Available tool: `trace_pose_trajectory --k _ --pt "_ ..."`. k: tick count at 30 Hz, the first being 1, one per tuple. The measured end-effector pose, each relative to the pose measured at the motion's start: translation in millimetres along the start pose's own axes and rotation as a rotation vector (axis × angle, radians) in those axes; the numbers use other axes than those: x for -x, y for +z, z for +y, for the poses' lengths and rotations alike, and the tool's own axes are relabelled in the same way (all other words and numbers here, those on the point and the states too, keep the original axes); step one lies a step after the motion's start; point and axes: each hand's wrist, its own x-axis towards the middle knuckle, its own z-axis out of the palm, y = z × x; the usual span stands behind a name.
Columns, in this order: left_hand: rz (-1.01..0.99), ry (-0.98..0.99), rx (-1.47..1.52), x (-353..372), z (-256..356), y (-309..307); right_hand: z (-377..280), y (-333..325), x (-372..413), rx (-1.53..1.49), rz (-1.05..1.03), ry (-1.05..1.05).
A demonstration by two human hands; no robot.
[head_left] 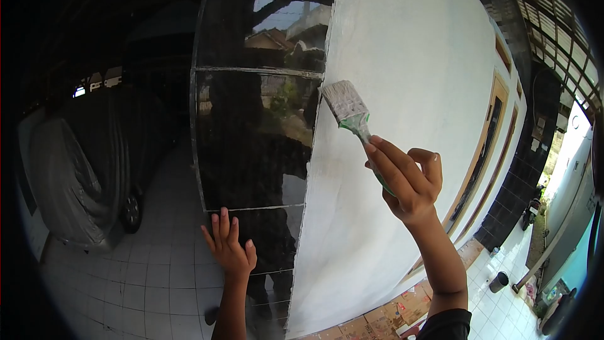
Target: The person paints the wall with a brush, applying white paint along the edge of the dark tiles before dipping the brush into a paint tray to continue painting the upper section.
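Observation:
A paintbrush point(347, 104) with a green handle and paint-caked bristles is held in my right hand point(409, 179), fingers wrapped along the handle. Its bristle tips point up and left, right by the edge where the white wall point(377, 44) meets the glossy black tiles point(251, 145). My left hand point(230, 244) lies against the lower black tiles, fingers stretched upward and spread, holding nothing. Pale grout lines cross the tiles, and their surface mirrors a house roof and sky.
Flattened cardboard point(377, 321) covers the floor along the wall's foot. At right stand a dark bucket point(499, 282) and a leaning pole point(547, 255). A covered car point(82, 170) is parked at left on white floor tiles point(151, 277). Wood-framed openings point(487, 141) sit farther along the wall.

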Motion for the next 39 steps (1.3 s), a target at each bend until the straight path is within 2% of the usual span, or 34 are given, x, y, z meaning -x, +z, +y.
trace_pose_trajectory --k 4,11,18,22,28,35,39 --pt "0.006 0.009 0.005 1 -2 1 -4 10 9 -0.01 -0.024 -0.009" --pt "-0.003 -0.001 0.011 1 -2 1 -45 -28 71 -0.113 -0.17 0.047" --pt "0.015 0.003 0.013 -2 1 0 -45 -13 51 -0.08 -0.011 0.11" --pt "0.017 0.029 0.027 -1 -2 1 -59 0 63 -0.129 -0.057 0.158" --pt "0.018 0.027 0.027 0 -3 2 -89 -27 108 -0.168 -0.147 0.204" --pt "0.013 0.02 0.025 -1 -2 2 -76 -11 82 -0.129 -0.046 0.234" --pt "0.018 0.021 0.03 0 -3 2 -86 -6 97 -0.167 -0.108 0.252"
